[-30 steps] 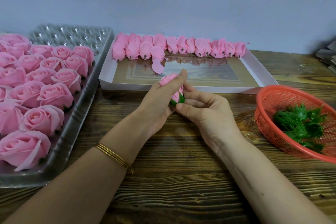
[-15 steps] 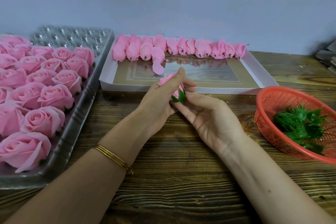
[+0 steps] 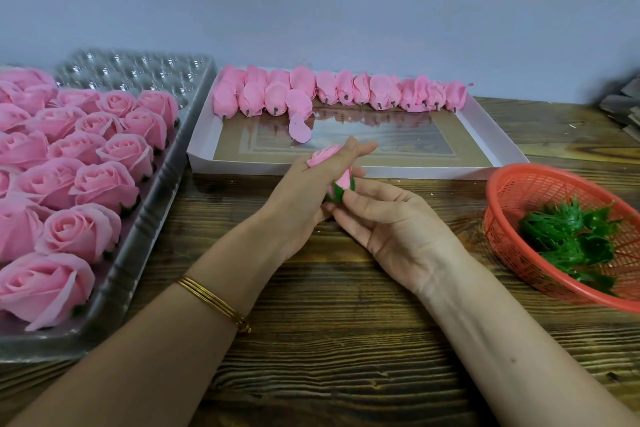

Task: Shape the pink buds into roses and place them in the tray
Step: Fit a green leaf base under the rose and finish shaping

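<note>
Centre of head view: left hand and right hand both pinch one pink bud above the wooden table — tray of roses at 9 o'clock, red basket at 3.

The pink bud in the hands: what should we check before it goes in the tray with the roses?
1. Pink bud held firmly: ok, the left hand wraps it and the right hand pinches its base.
2. Green base attached: ok, it shows under the petals.
3. Petals opened like the finished roses: not ok, the bud looks tighter.
4. Free cups in the clear tray: ok, the far rows are bare.
5. Path to the tray clear: ok, only wooden table lies between.
6. More buds waiting in the white box: ok, a row lines its far side.
</note>
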A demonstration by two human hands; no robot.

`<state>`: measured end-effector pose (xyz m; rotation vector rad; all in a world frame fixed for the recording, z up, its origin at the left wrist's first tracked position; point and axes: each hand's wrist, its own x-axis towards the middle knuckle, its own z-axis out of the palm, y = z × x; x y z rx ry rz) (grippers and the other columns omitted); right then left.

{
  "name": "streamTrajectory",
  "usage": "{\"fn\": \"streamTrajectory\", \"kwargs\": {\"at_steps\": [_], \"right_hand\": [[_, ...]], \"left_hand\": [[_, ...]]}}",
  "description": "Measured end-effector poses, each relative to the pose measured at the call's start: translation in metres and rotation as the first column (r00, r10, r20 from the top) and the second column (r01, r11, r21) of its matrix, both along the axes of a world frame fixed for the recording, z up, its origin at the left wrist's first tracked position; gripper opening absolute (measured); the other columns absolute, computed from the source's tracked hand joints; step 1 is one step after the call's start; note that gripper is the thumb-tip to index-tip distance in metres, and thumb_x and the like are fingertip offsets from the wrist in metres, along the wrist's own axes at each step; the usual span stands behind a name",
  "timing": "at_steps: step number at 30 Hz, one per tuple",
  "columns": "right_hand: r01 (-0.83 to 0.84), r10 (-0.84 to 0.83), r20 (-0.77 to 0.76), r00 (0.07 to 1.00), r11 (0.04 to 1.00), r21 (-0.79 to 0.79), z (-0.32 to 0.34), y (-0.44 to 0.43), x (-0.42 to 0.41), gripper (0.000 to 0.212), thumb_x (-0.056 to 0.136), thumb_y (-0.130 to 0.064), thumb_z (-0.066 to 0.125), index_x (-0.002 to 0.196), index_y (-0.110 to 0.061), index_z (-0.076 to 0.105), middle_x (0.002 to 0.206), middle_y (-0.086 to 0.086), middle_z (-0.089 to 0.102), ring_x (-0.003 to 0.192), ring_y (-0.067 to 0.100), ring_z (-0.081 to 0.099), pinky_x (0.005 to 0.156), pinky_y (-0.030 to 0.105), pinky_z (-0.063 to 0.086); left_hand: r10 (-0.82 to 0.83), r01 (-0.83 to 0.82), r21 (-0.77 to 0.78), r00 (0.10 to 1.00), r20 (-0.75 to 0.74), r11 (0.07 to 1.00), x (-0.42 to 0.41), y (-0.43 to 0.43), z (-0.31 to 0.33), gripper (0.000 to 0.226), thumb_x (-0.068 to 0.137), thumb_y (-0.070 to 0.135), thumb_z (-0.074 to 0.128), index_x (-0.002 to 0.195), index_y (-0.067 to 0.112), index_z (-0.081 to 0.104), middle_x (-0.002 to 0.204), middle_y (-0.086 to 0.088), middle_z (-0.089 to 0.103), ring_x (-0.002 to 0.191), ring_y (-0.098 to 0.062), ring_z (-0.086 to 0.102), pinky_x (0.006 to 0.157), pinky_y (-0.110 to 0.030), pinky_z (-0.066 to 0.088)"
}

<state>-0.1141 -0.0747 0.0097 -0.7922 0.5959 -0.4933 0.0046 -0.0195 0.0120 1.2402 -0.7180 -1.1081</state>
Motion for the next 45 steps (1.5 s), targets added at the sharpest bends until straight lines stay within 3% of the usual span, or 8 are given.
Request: {"fn": "streamTrajectory", "kwargs": {"at_steps": [6,15,22,27,31,37,42,45], "right_hand": [[0.098,-0.1,-0.004,0.995,0.977,-0.188,-0.003,0.004,0.002,0.051,0.057,0.002,0.072,0.107,0.007,0.068,0.098,0.022,0.072,0.093,0.029,0.069,0.087,0.032,0.057],[0.147,-0.223,-0.068,0.972,0.811,-0.566,-0.005,0.006,0.002,0.033,0.064,0.011,0.078,0.091,-0.005,0.071,0.083,0.013,0.075,0.076,0.02,0.07,0.076,0.028,0.059],[0.087,-0.106,-0.042,0.994,0.942,-0.324,-0.003,0.002,0.003,0.052,0.047,-0.007,0.081,0.097,0.002,0.068,0.088,0.017,0.073,0.083,0.023,0.069,0.077,0.028,0.057],[-0.068,0.056,-0.101,0.993,0.991,-0.117,0.006,-0.005,-0.004,0.037,0.063,-0.013,0.068,0.098,0.0,0.07,0.088,0.015,0.072,0.076,0.018,0.07,0.069,0.023,0.058],[-0.129,0.126,-0.103,0.987,0.991,-0.027,0.009,-0.006,-0.004,0.03,0.071,-0.016,0.062,0.096,-0.003,0.07,0.093,0.02,0.072,0.077,0.022,0.071,0.07,0.025,0.059],[-0.107,0.102,-0.067,0.993,0.991,-0.08,0.005,-0.004,-0.004,0.018,0.07,-0.013,0.067,0.082,-0.004,0.077,0.089,0.015,0.074,0.075,0.018,0.071,0.073,0.022,0.058],[-0.031,0.024,-0.041,0.999,0.983,-0.183,-0.001,-0.004,-0.004,0.035,0.065,-0.006,0.071,0.099,0.004,0.072,0.094,0.016,0.074,0.082,0.02,0.071,0.078,0.023,0.058],[0.028,-0.04,-0.032,0.999,0.956,-0.293,-0.002,-0.003,-0.003,0.041,0.06,-0.005,0.074,0.1,0.003,0.071,0.094,0.02,0.074,0.087,0.026,0.071,0.079,0.028,0.058]], "left_hand": [[-0.016,0.015,-0.002,1.0,-0.004,1.0,0.002,0.0,-0.001,0.031,0.091,0.047,0.055,0.112,0.035,0.073,0.11,0.007,0.068,0.115,-0.017,0.063,0.095,-0.034,0.054],[-0.061,0.059,-0.038,0.998,-0.032,0.998,0.002,-0.002,-0.006,0.03,0.098,0.04,0.052,0.117,0.025,0.069,0.109,-0.01,0.074,0.105,-0.025,0.07,0.095,-0.04,0.053],[-0.005,-0.004,-0.063,0.99,-0.138,0.998,0.0,-0.003,-0.005,0.031,0.093,0.035,0.057,0.086,0.009,0.072,0.086,-0.014,0.073,0.077,-0.021,0.071,0.07,-0.028,0.059],[0.019,-0.027,-0.048,0.988,-0.151,0.998,0.002,-0.003,-0.004,0.037,0.087,0.042,0.058,0.087,0.006,0.069,0.091,-0.008,0.068,0.089,-0.023,0.066,0.084,-0.039,0.053],[0.011,-0.016,-0.041,0.993,-0.114,0.999,0.001,-0.002,-0.004,0.036,0.096,0.039,0.052,0.085,0.011,0.071,0.092,0.0,0.07,0.08,-0.013,0.066,0.071,-0.027,0.055],[-0.048,0.047,-0.016,0.993,-0.111,0.999,0.001,0.001,0.0,0.039,0.077,0.051,0.057,0.098,0.026,0.078,0.098,0.001,0.07,0.082,-0.007,0.067,0.066,-0.021,0.052],[-0.084,0.084,0.005,0.996,-0.028,0.996,0.004,0.001,-0.002,0.045,0.073,0.056,0.056,0.109,0.037,0.074,0.113,0.002,0.067,0.1,-0.009,0.065,0.083,-0.027,0.053],[-0.108,0.107,-0.027,0.993,-0.039,0.994,0.004,0.0,-0.004,0.039,0.077,0.052,0.056,0.107,0.037,0.075,0.103,0.002,0.074,0.102,-0.014,0.069,0.091,-0.033,0.054]]}}
